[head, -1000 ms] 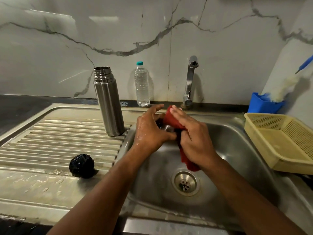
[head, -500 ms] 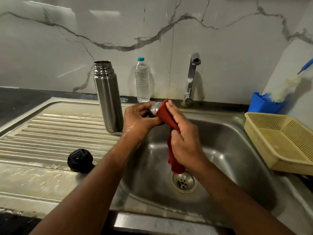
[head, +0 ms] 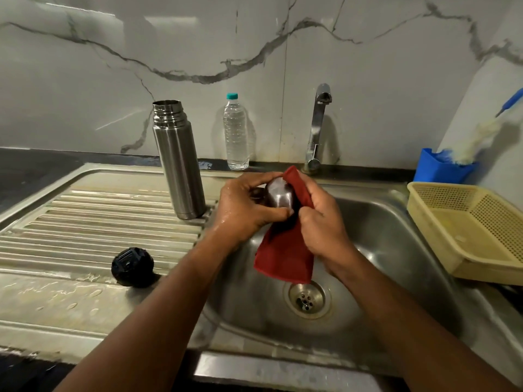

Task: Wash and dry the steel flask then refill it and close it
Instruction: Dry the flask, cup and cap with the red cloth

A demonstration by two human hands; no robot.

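The steel flask (head: 179, 162) stands upright and uncapped on the ribbed drainboard, left of the basin. Over the basin my left hand (head: 245, 208) grips the flask's steel cup lid (head: 279, 195). My right hand (head: 323, 222) holds a red cloth (head: 285, 251) wrapped against the lid's right side, and the cloth's lower half hangs down towards the drain. The black inner stopper (head: 132, 266) lies on the wet drainboard near the front left. A clear water bottle (head: 235, 134) with a teal cap stands at the wall behind the sink.
The tap (head: 317, 125) rises behind my hands with no water running. The steel sink (head: 390, 239) has its drain (head: 307, 299) below the cloth. A yellow plastic basket (head: 478, 233) sits at the right, and a blue holder (head: 441, 168) with a brush stands behind it.
The cloth has slipped lower around the lid, so the lid's steel side shows between my hands. My right hand has moved down along the lid. The flask and stopper stay put.
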